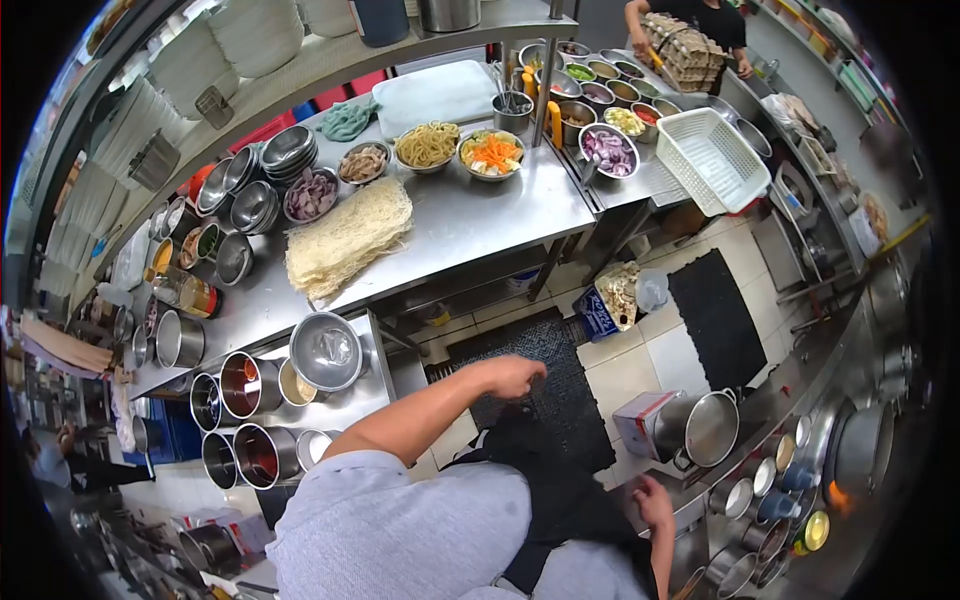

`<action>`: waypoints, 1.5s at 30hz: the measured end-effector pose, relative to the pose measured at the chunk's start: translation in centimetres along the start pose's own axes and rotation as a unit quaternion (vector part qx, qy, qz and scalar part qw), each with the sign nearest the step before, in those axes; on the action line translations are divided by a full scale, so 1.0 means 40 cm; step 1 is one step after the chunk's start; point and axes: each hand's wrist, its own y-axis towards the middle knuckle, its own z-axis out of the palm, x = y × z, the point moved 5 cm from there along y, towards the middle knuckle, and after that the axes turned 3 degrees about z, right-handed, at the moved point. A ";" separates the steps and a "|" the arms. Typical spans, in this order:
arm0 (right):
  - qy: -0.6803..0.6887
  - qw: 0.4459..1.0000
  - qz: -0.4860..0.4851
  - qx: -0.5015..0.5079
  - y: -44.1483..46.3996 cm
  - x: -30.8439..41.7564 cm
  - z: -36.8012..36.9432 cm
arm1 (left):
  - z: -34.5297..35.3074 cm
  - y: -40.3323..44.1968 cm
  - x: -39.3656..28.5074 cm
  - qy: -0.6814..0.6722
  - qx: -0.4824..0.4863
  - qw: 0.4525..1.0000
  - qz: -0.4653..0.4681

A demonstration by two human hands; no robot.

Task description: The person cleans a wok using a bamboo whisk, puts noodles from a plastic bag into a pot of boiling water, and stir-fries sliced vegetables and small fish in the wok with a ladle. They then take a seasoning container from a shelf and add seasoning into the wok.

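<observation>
My left hand (515,377) hangs in front of my dark apron (520,470), above the black floor mat (555,400). Its fingers are curled in, and no object shows in them. Lower on the right, my right hand (655,503) is held near the edge of the stove-side counter, fingers loosely apart and holding nothing visible. A large two-handled pot (711,428) stands closest to it. On the steel table ahead lies a block of dried thin noodles (350,238). Behind it are bowls of cooked noodles (427,146), shredded carrot and cabbage (491,153), and chopped onion (311,194).
At left are sauce pots (250,385) and a metal bowl (326,350). A blue box (597,315) sits on the floor ahead. A white basket (712,160) rests on the far counter. Another person (735,30) handles egg trays (685,52). Flame (838,495) burns at right.
</observation>
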 end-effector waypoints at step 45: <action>-0.098 0.977 0.001 0.189 1.061 0.886 -0.145 | -0.694 -0.918 1.011 -0.154 -0.804 0.480 -0.314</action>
